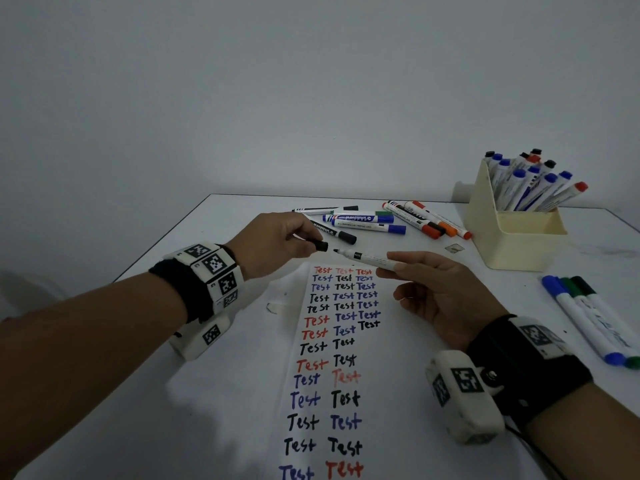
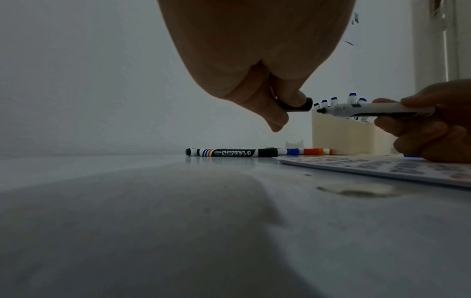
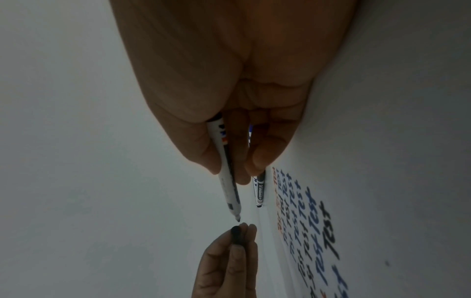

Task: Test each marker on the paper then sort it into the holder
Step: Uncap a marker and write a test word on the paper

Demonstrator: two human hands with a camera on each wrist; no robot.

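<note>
My right hand holds an uncapped black marker level above the top of the paper, tip pointing left. My left hand pinches its black cap, a small gap away from the tip. The left wrist view shows the cap facing the marker. In the right wrist view the marker points at the cap. The paper carries rows of "Test" in red, blue and black. The cream holder stands at the back right, with several capped markers in it.
Several loose markers lie behind the paper, some orange-capped ones beside the holder. Three blue and green markers lie at the right edge. A small scrap sits in front of the holder. The table's left edge runs diagonally.
</note>
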